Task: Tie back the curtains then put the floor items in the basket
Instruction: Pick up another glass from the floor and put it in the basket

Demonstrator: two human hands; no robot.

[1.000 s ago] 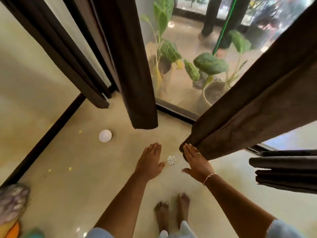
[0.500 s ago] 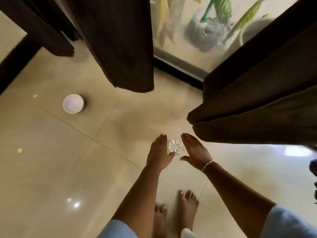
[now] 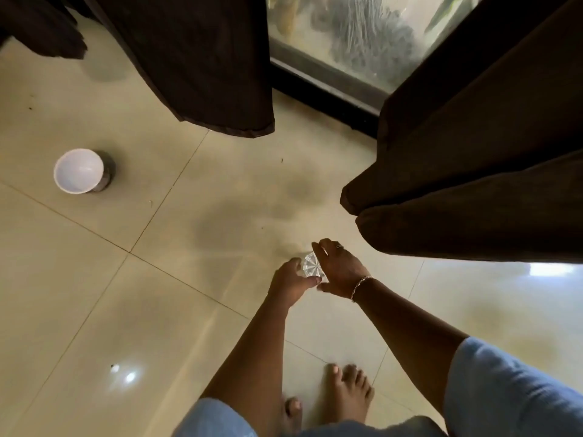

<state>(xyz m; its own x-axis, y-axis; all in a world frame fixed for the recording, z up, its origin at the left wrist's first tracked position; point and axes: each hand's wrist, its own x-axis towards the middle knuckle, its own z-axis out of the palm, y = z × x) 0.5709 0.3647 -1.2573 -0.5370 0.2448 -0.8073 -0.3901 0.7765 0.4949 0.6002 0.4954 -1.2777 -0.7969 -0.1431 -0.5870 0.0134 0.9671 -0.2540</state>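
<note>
Item: small cut-glass dish [image 3: 311, 268], clear, star-faceted, low on the tiled floor [image 3: 157, 279] between your hands. Likely rigid, smooth, breakable; take it by the rim from both sides. Your left hand [image 3: 288, 283] and right hand [image 3: 339, 269] cup it, fingers curled against its sides; lifted or not, cannot tell. Second item: white-lined cup [image 3: 80, 170], upright, well apart to the left. Dark cloth curtains [image 3: 473, 152] hang beyond.

Both hands, left hand [image 3: 288, 283] and right hand [image 3: 339, 272], close around a clear cut-glass piece [image 3: 310, 268] above the floor [image 3: 157, 294]. A white cup [image 3: 79, 170] stands far left.
</note>
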